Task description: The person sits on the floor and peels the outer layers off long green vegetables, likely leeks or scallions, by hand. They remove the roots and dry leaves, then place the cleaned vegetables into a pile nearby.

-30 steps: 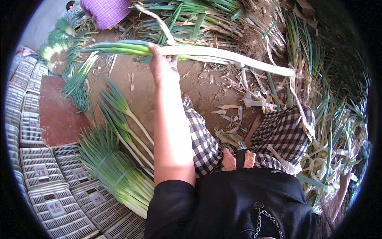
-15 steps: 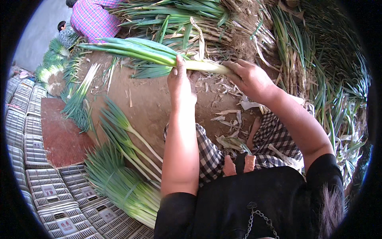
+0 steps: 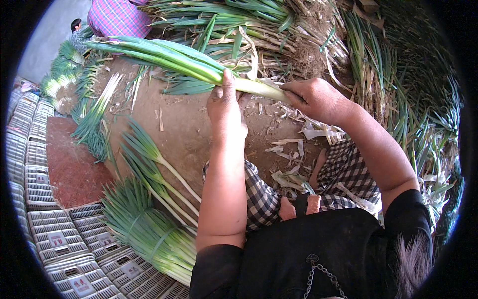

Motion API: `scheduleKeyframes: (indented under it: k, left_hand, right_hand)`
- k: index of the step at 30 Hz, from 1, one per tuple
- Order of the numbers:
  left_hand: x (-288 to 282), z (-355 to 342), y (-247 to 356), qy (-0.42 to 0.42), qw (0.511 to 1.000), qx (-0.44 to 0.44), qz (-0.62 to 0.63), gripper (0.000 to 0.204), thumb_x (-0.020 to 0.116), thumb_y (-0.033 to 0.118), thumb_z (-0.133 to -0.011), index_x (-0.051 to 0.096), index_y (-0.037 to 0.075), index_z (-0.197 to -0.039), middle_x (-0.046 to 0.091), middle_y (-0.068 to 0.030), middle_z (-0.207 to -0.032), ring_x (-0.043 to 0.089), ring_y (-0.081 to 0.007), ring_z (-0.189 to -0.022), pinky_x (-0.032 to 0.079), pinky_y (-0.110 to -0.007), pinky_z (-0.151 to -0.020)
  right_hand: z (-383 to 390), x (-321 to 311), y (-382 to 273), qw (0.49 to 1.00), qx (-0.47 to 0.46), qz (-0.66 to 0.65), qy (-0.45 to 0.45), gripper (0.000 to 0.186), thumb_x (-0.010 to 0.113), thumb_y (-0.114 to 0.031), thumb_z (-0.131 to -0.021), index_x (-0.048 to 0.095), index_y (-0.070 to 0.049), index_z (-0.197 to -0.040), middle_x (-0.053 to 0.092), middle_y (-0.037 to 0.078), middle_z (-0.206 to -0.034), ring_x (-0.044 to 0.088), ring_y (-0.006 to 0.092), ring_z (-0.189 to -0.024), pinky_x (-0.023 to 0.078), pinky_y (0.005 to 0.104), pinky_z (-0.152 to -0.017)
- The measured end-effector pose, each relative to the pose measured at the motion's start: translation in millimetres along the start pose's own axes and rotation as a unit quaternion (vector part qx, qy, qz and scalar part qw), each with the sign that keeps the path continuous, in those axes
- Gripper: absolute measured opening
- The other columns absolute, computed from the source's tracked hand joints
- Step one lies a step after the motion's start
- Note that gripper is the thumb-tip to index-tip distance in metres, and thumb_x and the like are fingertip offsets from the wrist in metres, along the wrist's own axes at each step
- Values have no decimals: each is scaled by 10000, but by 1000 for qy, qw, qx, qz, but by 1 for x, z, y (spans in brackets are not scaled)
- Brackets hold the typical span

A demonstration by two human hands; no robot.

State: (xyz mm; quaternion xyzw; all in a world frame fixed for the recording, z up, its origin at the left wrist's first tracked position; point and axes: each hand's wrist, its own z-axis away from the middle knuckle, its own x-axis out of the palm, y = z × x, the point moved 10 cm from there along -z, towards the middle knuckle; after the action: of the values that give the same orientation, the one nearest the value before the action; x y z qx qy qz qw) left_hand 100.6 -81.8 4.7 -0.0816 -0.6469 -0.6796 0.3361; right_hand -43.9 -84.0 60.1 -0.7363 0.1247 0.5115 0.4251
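My left hand (image 3: 226,102) grips a long green onion (image 3: 164,56) near where its green leaves meet the white shaft, thumb over the top. The leaves reach out to the upper left. My right hand (image 3: 313,99) is closed on the right end of the white shaft, fingers bent over it, with some pale loose skin near them. Below my left arm lie a few trimmed green onions (image 3: 172,169) and a large tied bundle of them (image 3: 149,234).
Untrimmed green onions (image 3: 229,27) are heaped in front and at the right (image 3: 378,65). Stacked plastic crates (image 3: 59,234) and a red board (image 3: 74,164) are at the left. Two people (image 3: 117,17) (image 3: 76,30) are at the upper left. Peeled scraps (image 3: 286,149) litter the dirt floor.
My right hand has come into view and onto the white shaft. My left hand has shifted right and slightly down with the onion; most recently the leafy end has tilted slightly up.
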Motion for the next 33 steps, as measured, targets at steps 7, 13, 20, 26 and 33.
scheduleKeyframes:
  k: [7,13,20,26,33]
  left_hand:
    - [19,5,4,-69,997,21,-1,524,507,366,-797,360,-30,-1107,446,-159,-1057,459,-245,-983,390,-392,-836]
    - [51,13,9,-201,978,60,6,669,445,489,-778,268,22,-1223,387,-171,-1172,407,-289,-1063,334,-431,-892]
    - [81,22,-3,-278,936,-31,213,648,439,513,-755,324,26,-1166,434,-141,-1133,411,-258,-1056,344,-404,-886]
    - [44,0,-16,-53,994,26,90,248,536,211,-798,428,20,-914,516,-76,-750,549,-194,-786,469,-325,-666]
    - [-20,-17,-6,161,972,-14,169,289,549,312,-780,371,88,-736,350,12,-587,366,-94,-497,380,-232,-437]
  right_hand:
    - [3,0,23,997,66,17,25,166,485,-144,-763,547,0,-818,550,179,-664,537,314,-580,431,370,-564]
    - [7,8,60,958,177,-194,-112,296,463,-226,-729,553,52,-778,570,122,-676,542,177,-641,423,325,-631]
    - [1,26,14,741,151,-637,-152,333,354,-230,-849,513,54,-921,584,135,-809,587,198,-650,499,297,-574]
    - [0,32,54,841,296,-443,99,342,394,-254,-866,466,16,-1062,563,108,-799,535,153,-702,437,283,-685]
    - [58,34,107,558,224,-774,198,162,331,-153,-881,437,-45,-824,299,-40,-540,285,77,-446,265,219,-404]
